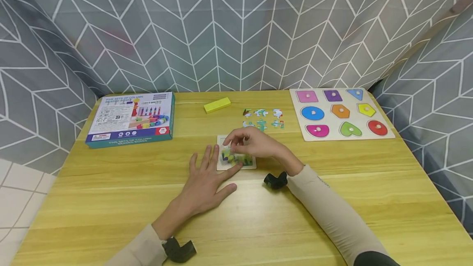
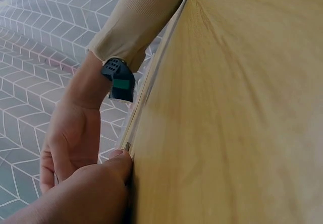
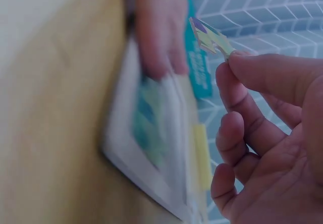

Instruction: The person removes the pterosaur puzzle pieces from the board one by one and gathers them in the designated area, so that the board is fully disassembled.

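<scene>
Pinched between the thumb and index finger of my right hand [image 1: 256, 141] is a jigsaw piece [image 3: 207, 36], yellow-green with a purple patch. That hand is over a small pale-framed puzzle tray [image 1: 253, 167], with its other fingers loosely curled in the right wrist view. Green and yellow pieces lie inside the tray, partly hidden by my hands. My left hand [image 1: 205, 184] lies palm down with fingers spread, its fingertips on the tray's left and lower edge. The left wrist view shows the left thumb [image 2: 118, 163] low over the wood; the tray hardly shows there.
Several loose jigsaw pieces [image 1: 261, 125] lie behind the tray. A yellow block [image 1: 217, 105] is at the back, a beaded-toy box [image 1: 129, 120] at the left, and a knobbed shape board [image 1: 341, 114] at the back right. A grey patterned curtain [image 1: 236, 32] borders the wooden table [image 1: 258, 225].
</scene>
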### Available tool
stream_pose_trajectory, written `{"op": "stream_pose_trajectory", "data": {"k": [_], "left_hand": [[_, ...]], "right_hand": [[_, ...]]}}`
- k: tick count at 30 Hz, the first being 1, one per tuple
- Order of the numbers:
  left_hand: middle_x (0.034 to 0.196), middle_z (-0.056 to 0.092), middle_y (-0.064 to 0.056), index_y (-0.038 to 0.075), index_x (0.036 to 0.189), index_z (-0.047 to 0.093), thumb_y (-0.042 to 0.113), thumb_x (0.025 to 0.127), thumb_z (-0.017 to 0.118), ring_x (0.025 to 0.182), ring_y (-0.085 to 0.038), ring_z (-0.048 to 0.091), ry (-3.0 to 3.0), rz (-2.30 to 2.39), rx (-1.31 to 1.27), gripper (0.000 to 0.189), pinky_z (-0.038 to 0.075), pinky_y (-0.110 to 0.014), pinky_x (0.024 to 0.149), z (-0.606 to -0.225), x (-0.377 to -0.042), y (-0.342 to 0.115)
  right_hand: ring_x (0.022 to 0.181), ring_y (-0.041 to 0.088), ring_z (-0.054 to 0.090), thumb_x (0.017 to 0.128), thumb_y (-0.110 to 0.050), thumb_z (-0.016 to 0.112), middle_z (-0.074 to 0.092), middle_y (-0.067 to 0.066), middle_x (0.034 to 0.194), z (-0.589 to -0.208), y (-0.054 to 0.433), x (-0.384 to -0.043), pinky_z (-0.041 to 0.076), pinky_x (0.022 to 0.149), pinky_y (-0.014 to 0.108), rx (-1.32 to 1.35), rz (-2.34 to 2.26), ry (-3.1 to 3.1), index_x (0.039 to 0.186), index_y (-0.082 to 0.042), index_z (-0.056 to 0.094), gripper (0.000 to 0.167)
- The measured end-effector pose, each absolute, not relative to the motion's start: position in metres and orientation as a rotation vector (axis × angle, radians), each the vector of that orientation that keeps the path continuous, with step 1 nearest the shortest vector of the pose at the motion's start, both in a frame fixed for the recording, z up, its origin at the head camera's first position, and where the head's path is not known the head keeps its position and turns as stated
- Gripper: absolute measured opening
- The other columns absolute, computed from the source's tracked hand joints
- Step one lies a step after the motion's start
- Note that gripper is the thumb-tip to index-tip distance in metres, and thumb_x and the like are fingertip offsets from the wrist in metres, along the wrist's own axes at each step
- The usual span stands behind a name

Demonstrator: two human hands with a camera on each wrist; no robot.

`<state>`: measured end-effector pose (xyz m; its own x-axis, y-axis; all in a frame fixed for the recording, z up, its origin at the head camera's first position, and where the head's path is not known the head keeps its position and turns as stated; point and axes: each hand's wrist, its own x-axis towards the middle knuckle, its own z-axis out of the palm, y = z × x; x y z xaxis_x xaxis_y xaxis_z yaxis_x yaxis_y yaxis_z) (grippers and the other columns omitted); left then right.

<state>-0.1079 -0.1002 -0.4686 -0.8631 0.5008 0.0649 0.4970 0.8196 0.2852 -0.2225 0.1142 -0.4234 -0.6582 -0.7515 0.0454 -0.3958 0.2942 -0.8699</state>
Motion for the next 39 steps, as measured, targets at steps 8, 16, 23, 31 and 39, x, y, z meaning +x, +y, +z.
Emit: {"op": "stream_pose_trajectory", "data": {"k": [8,16,23,31,39], "left_hand": [[0.169,0.008,-0.027,0.051,0.153,0.036,0.063,0.102,0.041,0.158,-0.047,0.002,2.978,0.470,0.784,0.052,0.002,-0.075,0.116,-0.468,-0.108,-0.099],[0.169,0.008,-0.026,0.052,0.153,0.035,0.063,0.103,0.038,0.158,-0.046,0.001,2.989,0.469,0.769,0.052,-0.003,-0.075,0.116,-0.469,-0.107,-0.099],[0.168,0.015,-0.024,0.054,0.150,0.040,0.065,0.102,0.036,0.158,-0.046,0.003,3.035,0.444,0.732,0.049,-0.008,-0.073,0.117,-0.469,-0.109,-0.099],[0.164,0.028,-0.026,0.051,0.142,0.054,0.059,0.102,0.044,0.156,-0.048,0.015,3.102,0.537,0.671,0.041,-0.005,-0.073,0.116,-0.469,-0.116,-0.110],[0.164,0.029,-0.026,0.047,0.136,0.062,0.057,0.100,0.053,0.156,-0.048,0.015,3.145,0.635,0.611,0.039,-0.007,-0.072,0.117,-0.470,-0.119,-0.124]], "right_hand": [[0.078,0.017,0.059,0.095,-0.003,0.069,0.071,0.004,0.087,-0.410,0.143,-0.237,0.046,0.068,0.027,-0.960,-1.346,2.356,0.113,-0.007,0.074,0.019],[0.084,0.025,0.057,0.096,-0.008,0.069,0.070,0.007,0.090,-0.404,0.169,-0.248,0.044,0.075,0.031,-0.818,-1.335,2.475,0.114,-0.010,0.075,0.019],[0.085,0.025,0.055,0.096,-0.011,0.069,0.067,0.007,0.090,-0.402,0.178,-0.251,0.043,0.075,0.031,-0.740,-1.327,2.505,0.113,-0.012,0.075,0.018],[0.081,0.021,0.056,0.096,-0.007,0.069,0.069,0.012,0.090,-0.404,0.180,-0.252,0.044,0.071,0.027,-0.768,-1.338,2.484,0.114,-0.004,0.073,0.019],[0.076,0.019,0.058,0.092,0.002,0.069,0.071,0.014,0.086,-0.415,0.177,-0.253,0.047,0.069,0.024,-0.810,-1.349,2.437,0.111,-0.003,0.074,0.020]]}}
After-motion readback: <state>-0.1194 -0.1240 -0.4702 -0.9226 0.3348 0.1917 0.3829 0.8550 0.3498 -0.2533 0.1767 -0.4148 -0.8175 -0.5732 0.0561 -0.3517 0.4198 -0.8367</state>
